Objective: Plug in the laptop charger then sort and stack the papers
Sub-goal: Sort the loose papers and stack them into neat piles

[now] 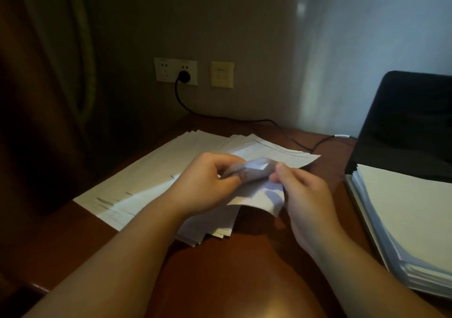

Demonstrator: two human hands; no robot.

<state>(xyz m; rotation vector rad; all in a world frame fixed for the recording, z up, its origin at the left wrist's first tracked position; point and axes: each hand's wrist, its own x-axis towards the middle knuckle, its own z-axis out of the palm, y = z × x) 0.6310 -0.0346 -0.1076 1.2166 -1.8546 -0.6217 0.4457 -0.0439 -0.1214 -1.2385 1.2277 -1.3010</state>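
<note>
Nearest the camera, two bare forearms are seen reaching forward over the polished reddish-brown wooden desk (244, 256). The left hand (208, 183) is curled, its fingers and thumb pinching one end of a crumpled, blurred sheet of white paper (254, 188); the right hand (303, 193) is likewise curled, with the other side of the same sheet gripped between thumb and fingers, so that the sheet is held up between both hands, just above the desk. Beneath the hands, a fanned spread of white printed sheets (151, 183) is laid flat across the left and middle of the desk, its corners overlapping unevenly. At the right edge, a thick, fairly even stack of white papers (411, 220) is set on what appears to be the base of an open black laptop (403, 122), whose dark screen is raised behind it. A round black plug (184, 76) is seated in the white double wall socket (168, 71), and its thin black charger cable (244, 120) is run down the wall and across the desk to the laptop's left side. A cream-coloured square wall plate (222, 74) is mounted just beside the socket. A dark curtain (49, 73) is hung at the left.
</note>
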